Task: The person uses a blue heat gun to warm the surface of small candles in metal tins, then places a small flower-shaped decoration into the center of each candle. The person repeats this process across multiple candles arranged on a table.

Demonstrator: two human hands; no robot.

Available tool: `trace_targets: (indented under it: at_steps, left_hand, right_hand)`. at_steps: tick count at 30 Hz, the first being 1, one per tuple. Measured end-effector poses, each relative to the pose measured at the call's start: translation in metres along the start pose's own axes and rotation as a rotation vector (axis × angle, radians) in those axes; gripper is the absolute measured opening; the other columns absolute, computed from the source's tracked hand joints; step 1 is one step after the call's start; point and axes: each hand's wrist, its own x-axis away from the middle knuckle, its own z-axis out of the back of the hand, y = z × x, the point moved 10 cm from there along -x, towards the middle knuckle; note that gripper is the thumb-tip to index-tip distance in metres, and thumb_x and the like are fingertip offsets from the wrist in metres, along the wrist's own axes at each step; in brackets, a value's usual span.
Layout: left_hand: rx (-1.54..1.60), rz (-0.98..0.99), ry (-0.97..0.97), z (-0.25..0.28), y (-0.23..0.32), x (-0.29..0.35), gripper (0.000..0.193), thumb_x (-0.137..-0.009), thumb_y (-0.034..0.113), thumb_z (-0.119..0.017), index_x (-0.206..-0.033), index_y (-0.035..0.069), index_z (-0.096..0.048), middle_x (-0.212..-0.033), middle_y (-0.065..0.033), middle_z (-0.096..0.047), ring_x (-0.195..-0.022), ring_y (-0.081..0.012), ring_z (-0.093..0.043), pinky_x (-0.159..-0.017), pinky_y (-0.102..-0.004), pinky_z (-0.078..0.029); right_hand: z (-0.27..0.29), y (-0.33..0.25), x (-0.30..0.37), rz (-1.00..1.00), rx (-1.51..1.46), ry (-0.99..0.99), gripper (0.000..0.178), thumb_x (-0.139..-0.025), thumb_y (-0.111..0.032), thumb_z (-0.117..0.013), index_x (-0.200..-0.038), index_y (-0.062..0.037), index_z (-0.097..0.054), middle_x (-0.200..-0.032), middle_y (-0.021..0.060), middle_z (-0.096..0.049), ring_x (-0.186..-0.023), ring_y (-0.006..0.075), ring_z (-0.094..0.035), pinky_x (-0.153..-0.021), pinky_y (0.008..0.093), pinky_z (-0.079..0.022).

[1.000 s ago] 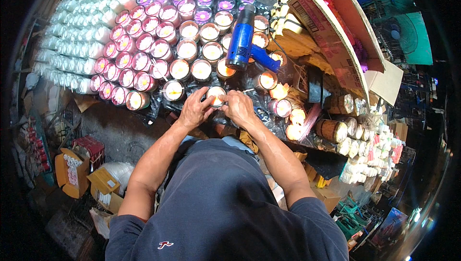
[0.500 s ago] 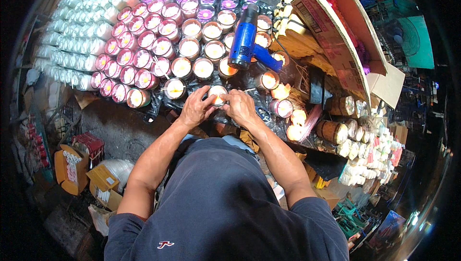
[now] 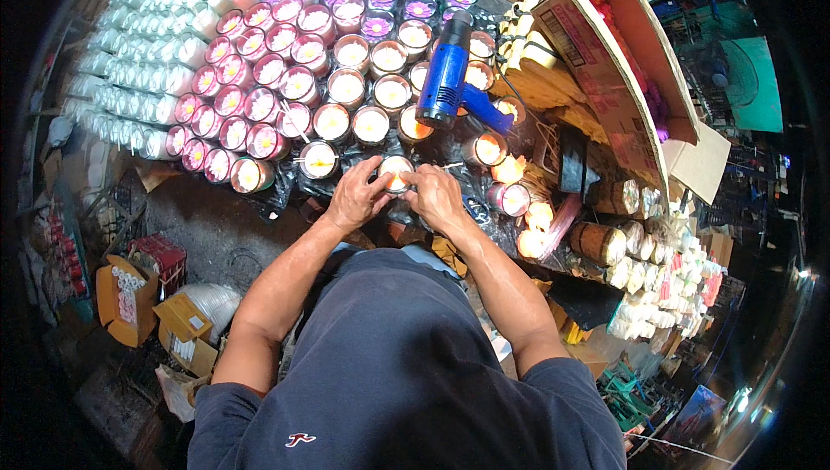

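Note:
At the near edge of the table, a small glass candle [image 3: 395, 165] with pale wax and an orange-yellow centre stands between my hands. My left hand [image 3: 355, 196] is closed around its left side, fingertips at the rim. From the right, my right hand [image 3: 435, 198] grips the same candle, its thumb and fingers bent over the rim. Just left of it is another glass candle [image 3: 318, 159] with a thin stick across its top. A blue heat gun [image 3: 444, 85] with a black nozzle lies beyond my right hand, nozzle pointing away.
Rows of pink flower candles [image 3: 261, 104] and purple flower candles [image 3: 378, 25] fill the table. White-clear glasses [image 3: 143, 63] are stacked at far left. An open cardboard box [image 3: 596, 63] leans at the right, above wooden-looking cylinders [image 3: 596, 242]. Cartons [image 3: 128, 301] lie at lower left.
The whole view has shifted slightly, so the table's things sit a little farther right. Both hands stay on the same candle, with only slight finger movement.

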Motion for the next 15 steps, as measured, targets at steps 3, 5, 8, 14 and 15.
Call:
trace_targets:
  at_steps: [3, 5, 8, 14, 15]
  left_hand:
    - [0.001, -0.002, 0.001, -0.0003, -0.0008, 0.0008, 0.068, -0.076, 0.011, -0.092, -0.138, 0.012, -0.065, -0.143, -0.0272, -0.062, -0.123, -0.0458, -0.067, -0.101, -0.0534, -0.057]
    - [0.002, -0.003, 0.004, 0.0002, -0.0001, 0.0003, 0.068, -0.076, 0.012, -0.092, -0.138, 0.012, -0.065, -0.142, -0.0271, -0.062, -0.123, -0.0458, -0.067, -0.100, -0.0533, -0.057]
    - [0.002, 0.004, 0.000, -0.0008, -0.0006, 0.0004, 0.064, -0.076, 0.012, -0.092, -0.135, 0.011, -0.067, -0.142, -0.0260, -0.062, -0.123, -0.0446, -0.067, -0.100, -0.0525, -0.057]
    - [-0.010, 0.009, -0.006, 0.0006, 0.0006, -0.0006, 0.058, -0.077, 0.014, -0.092, -0.130, 0.008, -0.071, -0.143, -0.0243, -0.061, -0.124, -0.0425, -0.066, -0.102, -0.0512, -0.056]
    - [-0.011, 0.010, -0.008, 0.0004, 0.0004, -0.0004, 0.058, -0.077, 0.014, -0.092, -0.131, 0.008, -0.071, -0.143, -0.0242, -0.061, -0.124, -0.0424, -0.066, -0.102, -0.0512, -0.056]
  right_hand:
    - [0.0012, -0.0016, -0.0007, -0.007, -0.006, -0.002, 0.035, -0.081, -0.015, -0.086, -0.115, -0.0105, -0.083, -0.093, 0.0134, -0.069, -0.096, 0.0358, -0.069, -0.084, 0.0512, -0.056]
    - [0.0008, -0.0011, -0.0004, -0.012, -0.002, -0.002, 0.035, -0.081, -0.014, -0.086, -0.115, -0.0104, -0.083, -0.093, 0.0133, -0.069, -0.096, 0.0357, -0.069, -0.084, 0.0510, -0.056]
    - [0.0002, -0.0007, 0.0000, -0.009, 0.003, 0.006, 0.035, -0.080, -0.014, -0.086, -0.114, -0.0104, -0.083, -0.093, 0.0130, -0.069, -0.096, 0.0356, -0.069, -0.084, 0.0509, -0.056]
    - [-0.0002, 0.0009, -0.0004, -0.003, -0.011, 0.017, 0.034, -0.079, -0.014, -0.086, -0.114, -0.0105, -0.084, -0.093, 0.0128, -0.069, -0.095, 0.0355, -0.070, -0.084, 0.0511, -0.057]
    - [0.0006, 0.0001, -0.0004, -0.004, -0.010, 0.016, 0.034, -0.080, -0.014, -0.086, -0.113, -0.0104, -0.084, -0.093, 0.0128, -0.069, -0.095, 0.0355, -0.070, -0.084, 0.0511, -0.057]
